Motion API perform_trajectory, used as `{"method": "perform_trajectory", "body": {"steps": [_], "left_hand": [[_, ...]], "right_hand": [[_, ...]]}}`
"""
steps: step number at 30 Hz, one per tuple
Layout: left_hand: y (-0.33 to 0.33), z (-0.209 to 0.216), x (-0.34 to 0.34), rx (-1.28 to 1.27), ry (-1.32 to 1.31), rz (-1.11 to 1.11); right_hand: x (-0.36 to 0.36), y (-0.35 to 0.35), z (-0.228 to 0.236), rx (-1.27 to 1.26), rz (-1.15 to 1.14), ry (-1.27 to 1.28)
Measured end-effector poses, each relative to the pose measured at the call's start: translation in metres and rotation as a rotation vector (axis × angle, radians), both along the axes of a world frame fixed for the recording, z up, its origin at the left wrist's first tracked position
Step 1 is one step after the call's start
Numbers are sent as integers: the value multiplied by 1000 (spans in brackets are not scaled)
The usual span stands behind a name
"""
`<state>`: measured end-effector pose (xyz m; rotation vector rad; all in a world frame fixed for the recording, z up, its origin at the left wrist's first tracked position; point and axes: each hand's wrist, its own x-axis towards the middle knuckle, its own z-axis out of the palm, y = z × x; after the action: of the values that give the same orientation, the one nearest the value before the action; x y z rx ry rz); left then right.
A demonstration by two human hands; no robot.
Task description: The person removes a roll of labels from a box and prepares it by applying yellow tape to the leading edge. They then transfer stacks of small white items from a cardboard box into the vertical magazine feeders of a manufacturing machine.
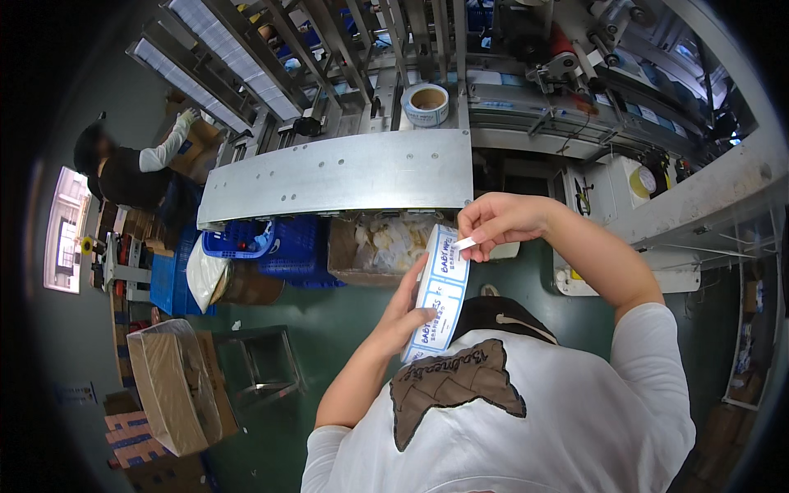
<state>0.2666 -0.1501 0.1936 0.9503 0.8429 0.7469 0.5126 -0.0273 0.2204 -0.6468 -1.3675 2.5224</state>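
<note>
A wide roll of white labels with blue print (440, 292) stands on edge close in front of my chest. My left hand (401, 319) is wrapped round its left side, thumb across the printed face. At the roll's upper right end, my right hand (503, 223) pinches a small white strip (467, 243) between thumb and fingertips. Whether that strip is joined to the roll I cannot tell. Beyond both hands, a second label roll (426, 115) with a brown core lies on the machine.
A metal cover plate (345, 172) edges the machine ahead. Below it stand a carton of scraps (349, 255) and blue baskets (300, 246). A metal stool (267, 366) and plastic-lined carton (173, 386) are at left. Far left, a person (136, 172) handles a carton.
</note>
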Motion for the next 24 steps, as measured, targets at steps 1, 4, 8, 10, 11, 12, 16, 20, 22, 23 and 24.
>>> {"method": "perform_trajectory", "body": {"steps": [1, 4, 8, 10, 11, 12, 16, 20, 22, 23, 24], "left_hand": [[1, 0, 0, 9, 5, -1], [1, 0, 0, 9, 9, 23], [3, 0, 1, -11, 38, 35], [6, 0, 4, 8, 37, 34], [7, 1, 5, 5, 32, 25], [9, 4, 8, -13, 55, 15], [13, -5, 8, 0, -44, 2], [11, 0, 8, -5, -40, 19], [11, 6, 11, -58, -32, 28], [13, 6, 13, -51, -4, 5], [13, 7, 14, -32, 25, 3]], "right_hand": [[3, -5, -1, 50, -39, 10], [3, -28, 7, 220, -162, 10], [8, -55, 6, 423, -384, 68], [16, -62, 12, 453, -505, 87], [21, -66, 14, 455, -574, 87], [28, -70, 14, 463, -651, 88], [63, -79, 13, 555, -1026, 100], [135, -76, 12, 749, -1728, -85], [191, -85, 20, 976, -2220, -194], [227, -91, 21, 1187, -2435, -482], [250, -99, 29, 1279, -2588, -587]]}}
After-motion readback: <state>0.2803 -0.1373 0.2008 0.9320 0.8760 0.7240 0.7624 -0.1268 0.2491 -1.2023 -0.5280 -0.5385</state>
